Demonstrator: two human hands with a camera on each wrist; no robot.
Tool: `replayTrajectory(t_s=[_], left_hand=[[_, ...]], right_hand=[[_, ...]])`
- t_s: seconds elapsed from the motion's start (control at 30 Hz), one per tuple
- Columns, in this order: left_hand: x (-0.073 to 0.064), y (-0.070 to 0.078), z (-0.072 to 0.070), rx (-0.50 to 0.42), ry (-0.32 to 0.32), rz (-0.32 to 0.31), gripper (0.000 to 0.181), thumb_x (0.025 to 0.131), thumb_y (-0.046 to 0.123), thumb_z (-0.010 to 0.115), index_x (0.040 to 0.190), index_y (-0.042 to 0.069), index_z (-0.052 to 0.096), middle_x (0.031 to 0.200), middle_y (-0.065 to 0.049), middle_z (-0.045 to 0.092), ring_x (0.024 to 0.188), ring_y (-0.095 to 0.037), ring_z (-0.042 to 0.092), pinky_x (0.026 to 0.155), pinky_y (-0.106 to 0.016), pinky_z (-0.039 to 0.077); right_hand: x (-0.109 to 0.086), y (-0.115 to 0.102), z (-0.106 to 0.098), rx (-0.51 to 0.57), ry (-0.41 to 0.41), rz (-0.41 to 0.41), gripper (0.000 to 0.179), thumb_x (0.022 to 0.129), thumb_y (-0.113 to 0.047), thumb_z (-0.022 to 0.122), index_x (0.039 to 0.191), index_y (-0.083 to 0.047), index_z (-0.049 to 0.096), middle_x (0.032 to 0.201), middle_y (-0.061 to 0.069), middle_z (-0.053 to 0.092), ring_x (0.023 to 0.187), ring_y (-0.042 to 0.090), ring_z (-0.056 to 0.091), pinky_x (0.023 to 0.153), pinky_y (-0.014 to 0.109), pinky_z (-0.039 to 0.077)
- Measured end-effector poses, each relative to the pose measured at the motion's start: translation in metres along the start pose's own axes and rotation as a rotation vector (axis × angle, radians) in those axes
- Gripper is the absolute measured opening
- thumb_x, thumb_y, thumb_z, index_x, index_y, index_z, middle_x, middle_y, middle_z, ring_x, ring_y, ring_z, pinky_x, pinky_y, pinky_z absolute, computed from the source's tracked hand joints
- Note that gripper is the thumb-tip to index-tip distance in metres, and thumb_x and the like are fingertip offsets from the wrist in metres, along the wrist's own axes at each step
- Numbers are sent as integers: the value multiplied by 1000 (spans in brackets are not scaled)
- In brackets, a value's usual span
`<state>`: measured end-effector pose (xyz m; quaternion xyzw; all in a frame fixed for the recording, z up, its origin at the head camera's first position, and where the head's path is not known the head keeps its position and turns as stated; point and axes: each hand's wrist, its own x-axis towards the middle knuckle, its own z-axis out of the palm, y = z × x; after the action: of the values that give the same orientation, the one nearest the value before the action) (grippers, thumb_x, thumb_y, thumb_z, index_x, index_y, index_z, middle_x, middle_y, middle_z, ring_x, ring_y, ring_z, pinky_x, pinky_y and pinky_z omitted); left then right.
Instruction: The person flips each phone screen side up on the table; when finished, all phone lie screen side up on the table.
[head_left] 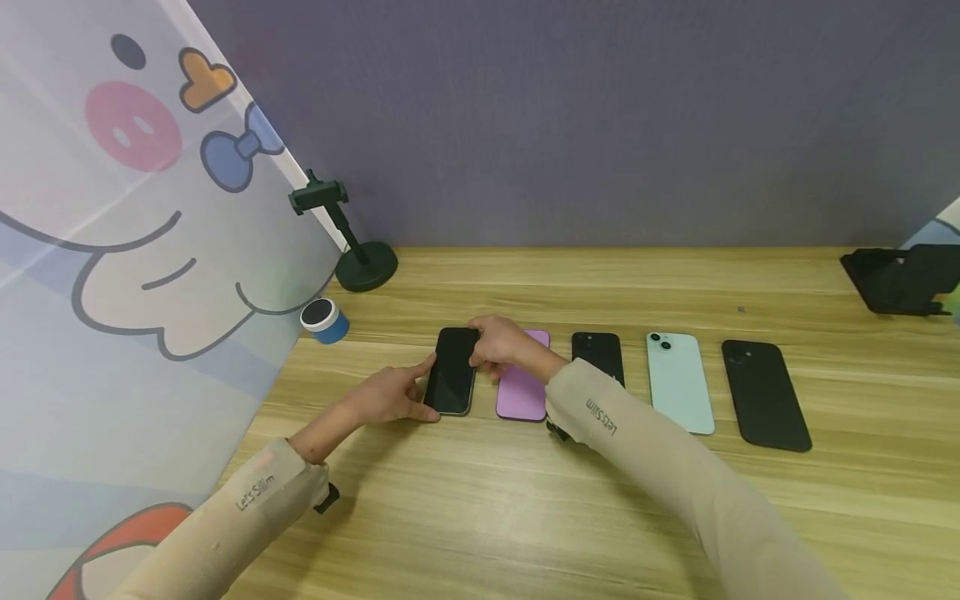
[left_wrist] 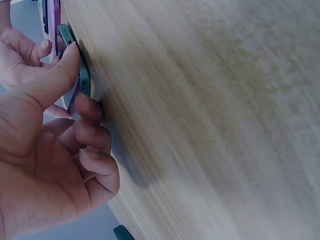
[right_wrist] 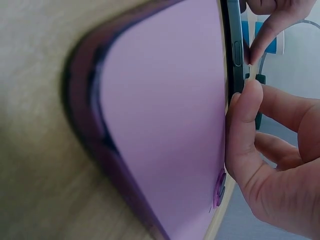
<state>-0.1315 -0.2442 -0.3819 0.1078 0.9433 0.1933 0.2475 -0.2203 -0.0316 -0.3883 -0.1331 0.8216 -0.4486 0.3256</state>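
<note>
A smartphone with a dark screen facing up lies at the left end of a row on the wooden table. My left hand holds its left side, thumb at the near corner and a finger farther up the edge. In the left wrist view the phone's green metal edge shows beside the thumb, the other fingers curled. From the right, my right hand grips the upper part of the opposite edge. The right wrist partly covers a purple phone, which lies back up; its camera bump shows in the right wrist view.
Farther right lie a black phone, partly behind the right sleeve, a mint-green phone and another black phone. A dark phone stand and a blue-and-white jar stand at the back left. Another black stand is at the back right.
</note>
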Motion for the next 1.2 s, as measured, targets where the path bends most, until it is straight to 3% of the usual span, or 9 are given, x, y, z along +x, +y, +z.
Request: replayTrajectory(t_s=[0.53,1.03,1.2], left_hand=[[0,0,-4,11,-9,-31,102,83,43,81,161,15,22,62,4,46,57,-12,38,59,-29,32],[0,-1,-3,22,-8,-20,103,82,45,80,161,15,22,63,4,49,58,-13,39,60,-29,33],[1,-2,-4,21,-8,-14,103,83,46,80,161,14,21,63,4,51,57,-12,40,59,-28,33]], right_hand=[[-2,-2,0,-13,-5,7,79,85,5,72,154,-14,41,67,7,53,54,14,52,54,32,57],[-3,-2,1,-41,23,13,80,83,6,73,154,-14,42,70,6,55,53,13,52,58,34,60],[-2,-3,0,-103,39,8,78,84,2,74,154,-15,42,71,8,58,54,14,54,56,33,59]])
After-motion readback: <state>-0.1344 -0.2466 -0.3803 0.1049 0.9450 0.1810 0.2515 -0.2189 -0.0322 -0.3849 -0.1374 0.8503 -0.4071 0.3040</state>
